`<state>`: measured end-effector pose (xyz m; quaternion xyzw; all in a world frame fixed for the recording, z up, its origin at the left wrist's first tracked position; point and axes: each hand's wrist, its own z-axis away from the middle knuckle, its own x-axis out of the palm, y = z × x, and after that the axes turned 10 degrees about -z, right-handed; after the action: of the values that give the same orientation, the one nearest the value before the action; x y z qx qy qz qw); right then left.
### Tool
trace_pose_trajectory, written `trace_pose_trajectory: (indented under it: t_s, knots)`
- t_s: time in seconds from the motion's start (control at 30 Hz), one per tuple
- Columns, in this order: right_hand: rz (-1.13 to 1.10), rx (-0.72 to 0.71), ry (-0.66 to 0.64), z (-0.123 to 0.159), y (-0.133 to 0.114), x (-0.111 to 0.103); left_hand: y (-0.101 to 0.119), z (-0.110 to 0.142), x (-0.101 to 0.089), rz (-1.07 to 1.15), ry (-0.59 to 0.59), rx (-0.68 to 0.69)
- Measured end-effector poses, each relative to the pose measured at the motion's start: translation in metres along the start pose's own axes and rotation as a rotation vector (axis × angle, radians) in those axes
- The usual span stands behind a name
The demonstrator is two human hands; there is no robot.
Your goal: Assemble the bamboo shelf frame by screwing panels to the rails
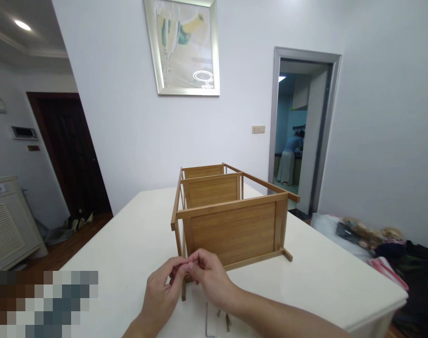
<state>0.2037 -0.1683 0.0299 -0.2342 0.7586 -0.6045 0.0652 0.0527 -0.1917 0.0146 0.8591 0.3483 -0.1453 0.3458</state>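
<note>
A brown wooden shelf rack (231, 230) lies on its side on the white table, its panels upright and one end facing me. At its near lower left corner, my left hand (164, 286) and my right hand (212, 277) meet with thumbs and fingertips pinched together. Whatever they pinch is too small and too covered to make out. Below the hands, an L-shaped hex key (207, 321) lies on the tabletop. Several small screws (228, 322) lie to the right of it, partly below my right forearm.
The white table (129, 234) reaches back to the wall, where a framed picture (186, 47) hangs. Clothes and bags (372, 239) are heaped beyond the table's right edge. Through the doorway, a person (289, 155) bends over a counter. A white cabinet (13, 220) stands far left.
</note>
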Motion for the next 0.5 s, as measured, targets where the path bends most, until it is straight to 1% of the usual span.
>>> trace_pose_trajectory:
  t_s: [0.03, 0.07, 0.13, 0.2, 0.23, 0.27, 0.3, 0.33, 0.4, 0.43, 0.5]
  knots:
    - [0.053, -0.029, -0.001, 0.000, -0.003, 0.002, 0.000, -0.001, -0.002, 0.009, 0.011, -0.057]
    - [0.148, -0.089, -0.002, 0.001, -0.008, 0.003, 0.000, -0.002, -0.004, 0.020, 0.029, -0.112]
    - [0.440, -0.309, -0.010, 0.003, -0.024, 0.004, 0.002, -0.005, -0.008, 0.053, 0.083, -0.205]
    - [0.670, -0.559, -0.065, 0.002, -0.048, 0.004, 0.004, -0.009, -0.013, 0.103, 0.172, -0.278]
    - [0.766, -0.669, -0.069, -0.001, -0.061, 0.005, 0.006, -0.012, -0.015, 0.124, 0.216, -0.311]
    - [0.865, -0.748, -0.068, -0.005, -0.076, 0.005, 0.006, -0.014, -0.017, 0.139, 0.252, -0.342]
    - [0.951, -0.803, -0.038, -0.011, -0.092, 0.007, 0.007, -0.016, -0.018, 0.144, 0.277, -0.371]
    - [1.027, -0.813, -0.012, -0.017, -0.108, 0.008, 0.006, -0.017, -0.019, 0.141, 0.292, -0.396]
    - [1.135, -0.746, 0.001, -0.031, -0.139, 0.012, 0.004, -0.019, -0.019, 0.126, 0.292, -0.429]
    - [1.163, -0.684, -0.028, -0.038, -0.153, 0.013, 0.002, -0.019, -0.018, 0.118, 0.292, -0.437]
    - [1.184, -0.548, -0.155, -0.048, -0.176, 0.014, 0.000, -0.019, -0.018, 0.090, 0.301, -0.439]
